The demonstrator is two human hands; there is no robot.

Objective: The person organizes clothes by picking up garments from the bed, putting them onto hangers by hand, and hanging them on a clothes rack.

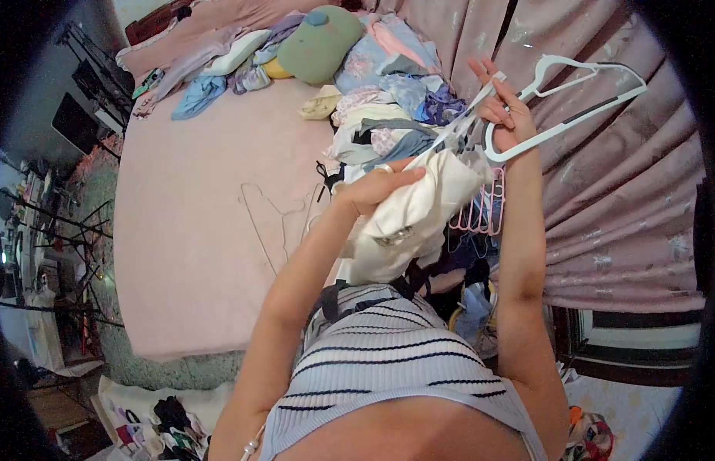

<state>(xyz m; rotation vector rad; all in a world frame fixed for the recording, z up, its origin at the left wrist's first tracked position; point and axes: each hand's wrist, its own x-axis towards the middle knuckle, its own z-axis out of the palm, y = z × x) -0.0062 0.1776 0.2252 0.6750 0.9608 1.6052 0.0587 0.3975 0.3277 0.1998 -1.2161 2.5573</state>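
Note:
A bundled white garment (423, 203) hangs in front of my body, with my left hand (380, 188) closed on its upper part. A thin strap runs from the garment up to my right hand (507, 111), which is raised near the curtain. The thumb and index finger of that hand pinch the strap, while other fingers stick out. A white hanger with dark strips (584, 119) rests across the right hand and wrist, pointing right. Pink hangers (480, 211) hang below, just beside my right forearm.
A bed with a pink sheet (196, 223) fills the left middle, with a wire hanger (277, 223) on it. Piled clothes (396, 115) and a green cushion (319, 46) lie at its far side. Pink curtains (603, 192) hang at right. Black stands (81, 230) are on the left.

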